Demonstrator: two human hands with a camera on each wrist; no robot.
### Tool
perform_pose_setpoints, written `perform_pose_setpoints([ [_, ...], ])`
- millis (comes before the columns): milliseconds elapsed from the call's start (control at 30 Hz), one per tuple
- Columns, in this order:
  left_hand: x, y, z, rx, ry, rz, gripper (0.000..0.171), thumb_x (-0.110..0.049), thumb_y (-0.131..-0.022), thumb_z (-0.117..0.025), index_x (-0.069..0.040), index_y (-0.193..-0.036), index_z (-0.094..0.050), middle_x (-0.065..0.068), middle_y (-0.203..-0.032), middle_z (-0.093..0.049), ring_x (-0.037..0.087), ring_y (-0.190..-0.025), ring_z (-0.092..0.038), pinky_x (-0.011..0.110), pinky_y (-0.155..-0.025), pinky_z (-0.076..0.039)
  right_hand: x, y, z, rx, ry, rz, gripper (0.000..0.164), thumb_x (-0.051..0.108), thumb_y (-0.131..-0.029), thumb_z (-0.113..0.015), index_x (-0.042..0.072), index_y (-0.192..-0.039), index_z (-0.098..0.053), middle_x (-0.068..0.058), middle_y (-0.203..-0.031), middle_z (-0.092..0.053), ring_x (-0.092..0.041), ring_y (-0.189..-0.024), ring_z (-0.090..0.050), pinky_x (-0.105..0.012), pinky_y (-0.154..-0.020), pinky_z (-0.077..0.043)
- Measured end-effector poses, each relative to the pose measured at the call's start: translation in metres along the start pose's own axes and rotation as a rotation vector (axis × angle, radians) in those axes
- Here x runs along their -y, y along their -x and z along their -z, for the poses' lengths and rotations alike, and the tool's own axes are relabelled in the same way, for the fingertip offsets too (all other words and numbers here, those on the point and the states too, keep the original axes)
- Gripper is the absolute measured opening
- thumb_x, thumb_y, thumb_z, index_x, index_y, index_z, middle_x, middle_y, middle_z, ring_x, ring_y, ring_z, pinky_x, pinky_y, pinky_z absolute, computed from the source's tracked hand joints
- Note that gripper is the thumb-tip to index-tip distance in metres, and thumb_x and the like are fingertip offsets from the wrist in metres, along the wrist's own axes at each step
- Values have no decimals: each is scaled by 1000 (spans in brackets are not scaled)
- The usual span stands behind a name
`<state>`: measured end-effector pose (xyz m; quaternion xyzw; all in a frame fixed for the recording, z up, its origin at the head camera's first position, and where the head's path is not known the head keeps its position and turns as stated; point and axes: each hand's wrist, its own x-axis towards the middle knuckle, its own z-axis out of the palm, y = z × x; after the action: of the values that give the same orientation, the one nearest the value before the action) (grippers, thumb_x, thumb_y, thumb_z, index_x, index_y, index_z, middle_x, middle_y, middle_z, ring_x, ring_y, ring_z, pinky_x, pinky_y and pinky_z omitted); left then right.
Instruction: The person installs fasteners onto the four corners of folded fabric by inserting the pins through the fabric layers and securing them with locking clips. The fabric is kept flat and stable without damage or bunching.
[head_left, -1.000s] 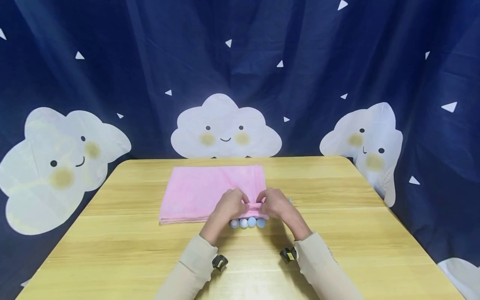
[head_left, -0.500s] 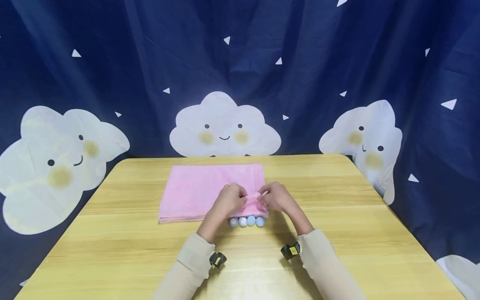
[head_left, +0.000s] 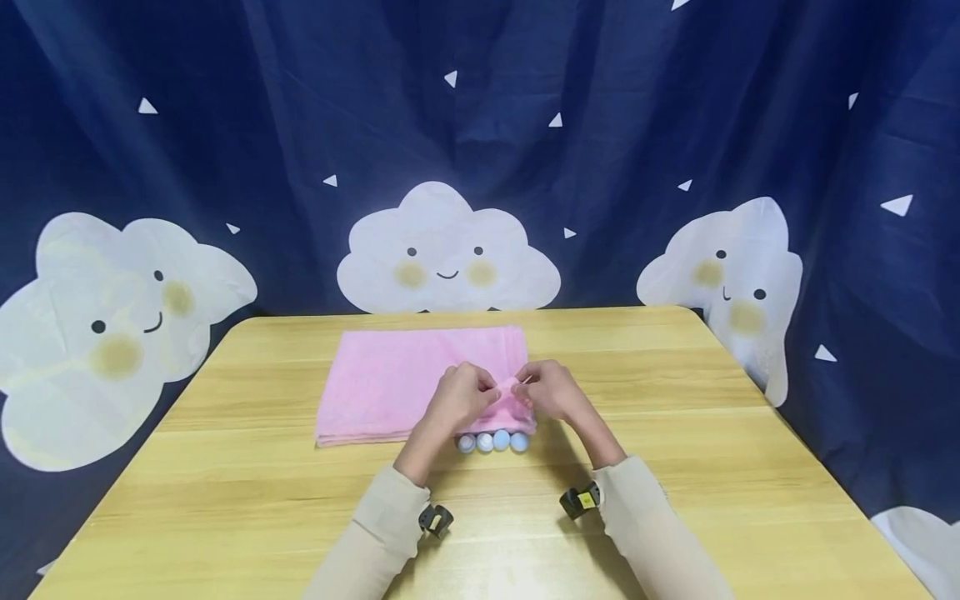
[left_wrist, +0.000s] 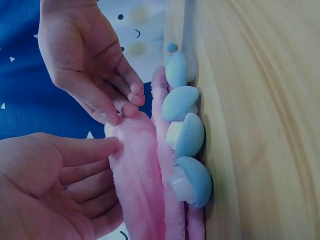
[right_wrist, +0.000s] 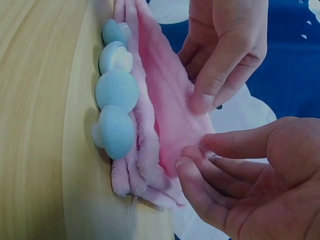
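Between hands [head_left: 459,396] [head_left: 550,390], pink cloth [head_left: 397,375] (plain)

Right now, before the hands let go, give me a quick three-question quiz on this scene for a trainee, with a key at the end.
1. Count: how many blue mushroom-shaped pieces line up in the head view?
2. Multiple choice: what do the left hand and the right hand both pinch?
A) a mushroom-shaped piece
B) the pink cloth
C) nothing
3. True or false: the row of pieces lies along the cloth's far edge, away from the person.

Key:
1. Four.
2. B.
3. False; the row lies along the near edge.
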<state>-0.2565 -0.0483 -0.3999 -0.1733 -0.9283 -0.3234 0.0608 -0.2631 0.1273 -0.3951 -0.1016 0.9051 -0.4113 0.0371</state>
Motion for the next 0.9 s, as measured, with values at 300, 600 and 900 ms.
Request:
perform_pose_setpoints([
  [300,0,1,0,0,7,11,5,-12,-84,-74,-9,-81,-77,-4,-72,-70,16,-72,-61,35,-71,-52,-1,1,-1,13,-8,-7,6,6,-86,-67,3,-89,-71,-12,-75,-67,-27,-67,-61,-25,-51,-43],
  [600,1,0,3,3,24,53,4,-11,-85,-74,-10,-82,-77,-4,-72,-69,15,-70,-60,34,-69,-51,3,2,11,27,17,-5,17,12,-90,-66,2,-104,-71,-12,-81,-68,-25,-71,-64,-26,-55,-49],
  [900,3,-1,6,-30,32,55,4,-11,-85,-74,-10,-82,-76,-3,-74,-70,15,-71,-60,36,-71,-52,-12,5,42,-87,164,-15,19,15,-94,-60,1,-99,-70,-10,-78,-70,-18,-65,-63,-34,-57,-51],
])
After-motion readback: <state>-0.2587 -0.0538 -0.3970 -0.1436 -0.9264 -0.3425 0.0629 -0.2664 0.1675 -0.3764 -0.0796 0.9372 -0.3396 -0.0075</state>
